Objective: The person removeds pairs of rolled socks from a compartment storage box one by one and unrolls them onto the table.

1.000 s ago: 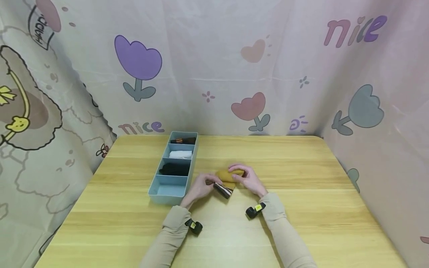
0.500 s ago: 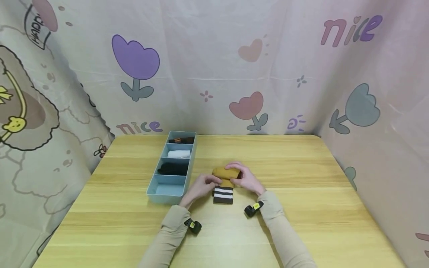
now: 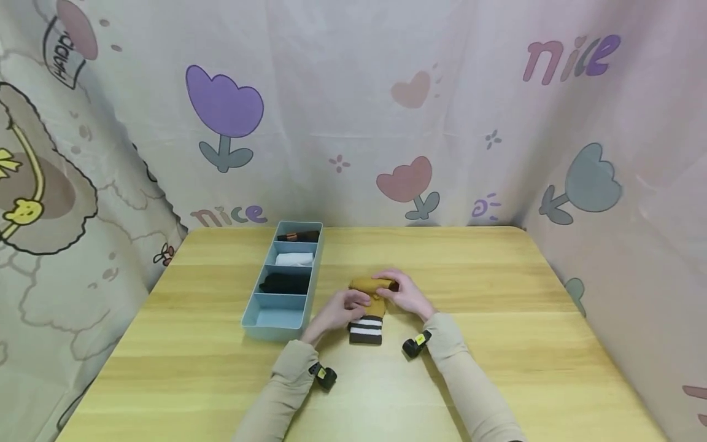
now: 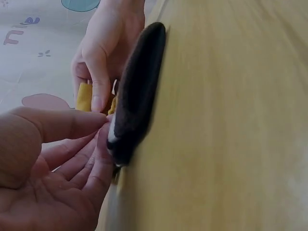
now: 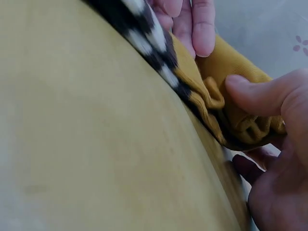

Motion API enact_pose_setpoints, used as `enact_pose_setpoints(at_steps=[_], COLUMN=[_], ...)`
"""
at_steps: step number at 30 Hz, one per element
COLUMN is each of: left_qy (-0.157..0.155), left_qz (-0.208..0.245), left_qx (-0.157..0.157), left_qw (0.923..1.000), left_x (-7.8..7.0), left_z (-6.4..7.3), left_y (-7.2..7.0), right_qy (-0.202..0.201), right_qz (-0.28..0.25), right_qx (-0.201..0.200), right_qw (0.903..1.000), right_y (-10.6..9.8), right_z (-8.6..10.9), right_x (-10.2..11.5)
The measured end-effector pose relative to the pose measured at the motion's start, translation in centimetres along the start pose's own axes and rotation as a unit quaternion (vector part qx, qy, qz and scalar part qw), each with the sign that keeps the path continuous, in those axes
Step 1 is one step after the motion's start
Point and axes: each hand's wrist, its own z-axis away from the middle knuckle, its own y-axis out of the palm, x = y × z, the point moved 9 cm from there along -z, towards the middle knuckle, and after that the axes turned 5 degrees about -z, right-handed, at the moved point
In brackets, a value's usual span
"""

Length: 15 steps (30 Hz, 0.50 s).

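A mustard-yellow pair of socks (image 3: 375,307) lies on the table, its dark cuff with white stripes pointing toward me and its far end rolled up. My right hand (image 3: 405,294) holds the roll, thumb on the near side and fingers over the far side. In the right wrist view, the thumb presses against the yellow roll (image 5: 245,72). My left hand (image 3: 343,309) is at the left edge of the socks, thumb and forefinger pinching there. Seen from the left wrist, the open dark cuff (image 4: 139,86) stands just beyond those fingertips.
A blue-grey divided box (image 3: 248,319) stands to the left of the hands. Its compartments hold a dark item with orange marks (image 3: 299,237), a white folded bundle (image 3: 294,259) and a black bundle (image 3: 284,283); the nearest one shows its bare floor. A printed curtain hangs behind the table.
The striped cuff, folded up at an angle in my left hand one second ago, now lies flat toward me. My left hand has shifted slightly; my right hand stays on the roll.
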Motion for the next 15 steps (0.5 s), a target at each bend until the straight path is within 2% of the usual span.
enact_pose_setpoints(at_steps=[4, 8, 11, 15], left_qy=[0.001, 0.000, 0.011, 0.046], left_qz=[-0.002, -0.011, -0.012, -0.022], left_qx=[0.000, -0.008, -0.009, -0.002], left_qw=[1.0000, 0.9999, 0.9998, 0.9987], left_x=[0.2, 0.0, -0.3, -1.0], left_z=[0.1, -0.1, -0.3, -0.3], left_y=[0.1, 0.2, 0.3, 0.6], right_qy=[0.013, 0.018, -0.004, -0.055], right_qz=[0.026, 0.011, -0.027, -0.072], right_qx=[-0.010, -0.019, -0.027, -0.040], right_qw=[0.9995, 0.9996, 0.9993, 0.9950], right_y=[0.1, 0.0, -0.1, -0.4], right_z=[-0.2, -0.6, -0.9, -1.1], right_x=[-0.4, -0.5, -0.4, 0.3])
